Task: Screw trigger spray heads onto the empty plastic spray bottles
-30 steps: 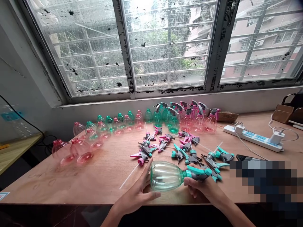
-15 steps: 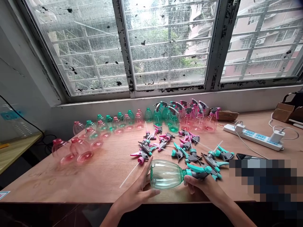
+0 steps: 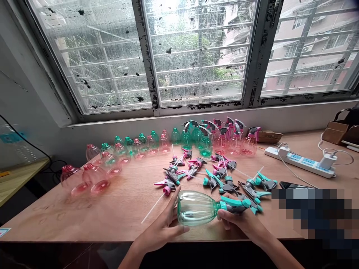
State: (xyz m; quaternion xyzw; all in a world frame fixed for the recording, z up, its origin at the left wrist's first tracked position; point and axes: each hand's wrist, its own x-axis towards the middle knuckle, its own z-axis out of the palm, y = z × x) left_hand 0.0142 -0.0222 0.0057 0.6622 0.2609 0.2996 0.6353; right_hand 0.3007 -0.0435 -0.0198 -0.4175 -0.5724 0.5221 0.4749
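A clear green spray bottle point(image 3: 196, 208) lies sideways above the table's front edge, its base to the left. My left hand point(image 3: 165, 220) cups the base end, thumb below and fingers behind it. The bottle's teal and grey trigger head point(image 3: 235, 203) points right. My right hand point(image 3: 238, 220) grips it at the neck collar, with thumb and fingers closed there. Just behind lie loose teal trigger heads point(image 3: 228, 185) and pink trigger heads point(image 3: 193, 170), some with white dip tubes showing.
Open-necked pink bottles point(image 3: 97, 177) and green bottles stand at the left and back. Spray bottles with heads fitted point(image 3: 206, 144) stand by the window wall. A white power strip point(image 3: 300, 162), a phone point(image 3: 297, 185) and a brown box point(image 3: 336, 132) are on the right.
The bottle has shifted very slightly left and down in view. Both hands keep nearly the same place and hold.
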